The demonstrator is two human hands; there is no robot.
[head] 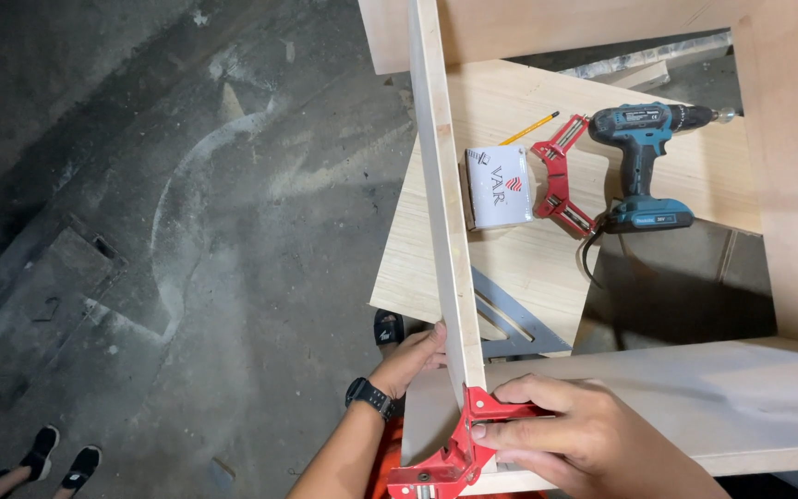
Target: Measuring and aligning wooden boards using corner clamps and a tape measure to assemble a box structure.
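An upright plywood panel (443, 199) stands on edge and meets a second panel (676, 397) at a corner near me. A red corner clamp (454, 453) sits on that joint. My right hand (574, 439) lies over the clamp, fingers gripping its upper jaw. My left hand (413, 356), with a black watch on the wrist, presses against the left face of the upright panel just above the corner.
On a plywood sheet (519, 268) beyond lie a small white box (499, 188), a yellow pencil (530, 127), a second red corner clamp (561, 176), a teal cordless drill (644, 157) and a grey metal square (510, 323). Another person's sandalled feet (57, 457) stand bottom left on dusty concrete.
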